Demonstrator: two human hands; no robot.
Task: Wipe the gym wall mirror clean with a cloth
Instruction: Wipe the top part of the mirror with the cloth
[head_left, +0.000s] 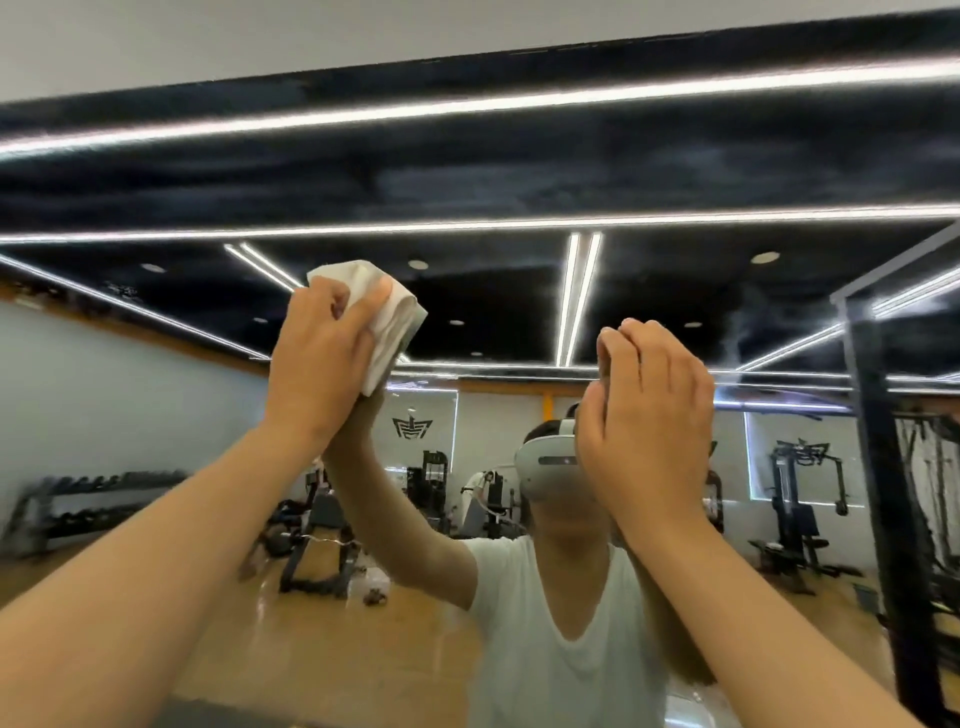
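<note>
— Left hand (322, 364): a crumpled white cloth (387, 312) is gripped, pressed against the large wall mirror (519, 171).
— Right hand (644, 421): fingers loosely bent, nothing held. A black wall emblem (413, 427) is reflected, unreadable.

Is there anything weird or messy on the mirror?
Yes. Cloudy grey streaks smear the upper part of the mirror, above the white cloth that the left hand holds against it, and a hazy patch shows to the right. They look like unwiped film.
</note>
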